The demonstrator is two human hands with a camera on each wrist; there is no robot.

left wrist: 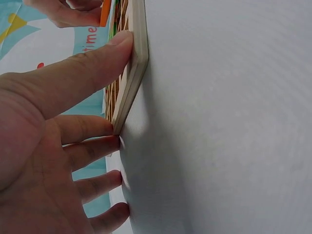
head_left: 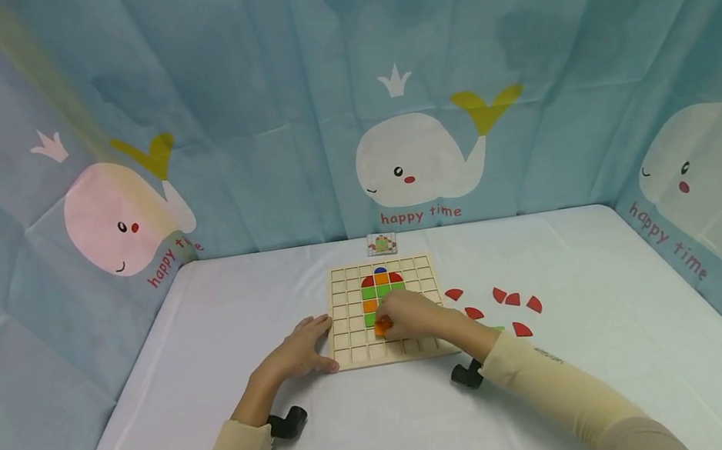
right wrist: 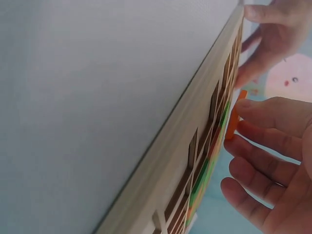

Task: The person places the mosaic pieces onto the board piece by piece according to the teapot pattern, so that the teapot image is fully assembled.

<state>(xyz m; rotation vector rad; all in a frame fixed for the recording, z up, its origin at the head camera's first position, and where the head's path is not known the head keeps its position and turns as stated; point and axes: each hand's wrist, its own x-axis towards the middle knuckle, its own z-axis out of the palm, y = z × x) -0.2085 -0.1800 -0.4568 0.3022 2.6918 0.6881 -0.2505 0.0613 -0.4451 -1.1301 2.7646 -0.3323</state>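
Over the lower middle of a wooden grid board (head_left: 350,339), my right hand (head_left: 409,314) pinches an orange square tile (head_left: 382,326) between thumb and fingers. In the right wrist view that orange tile (right wrist: 233,122) stands on edge in the fingertips, close to the board's face. My left hand (head_left: 302,346) lies at the board's left side, its fingers spread. Its thumb rests on the board's rim (left wrist: 140,44) in the left wrist view, while the fingertips touch the table and the board's side. Green tiles (head_left: 369,293), red quarter-round tiles (head_left: 396,277) and a blue half-round (head_left: 379,270) fill some squares.
Loose red quarter-round tiles (head_left: 521,329) are scattered right of the board, with a green piece (head_left: 499,328) partly behind the right forearm. A small picture card (head_left: 381,244) lies beyond the board on the white table (head_left: 258,287). Whale-printed curtains (head_left: 253,155) stand around the table.
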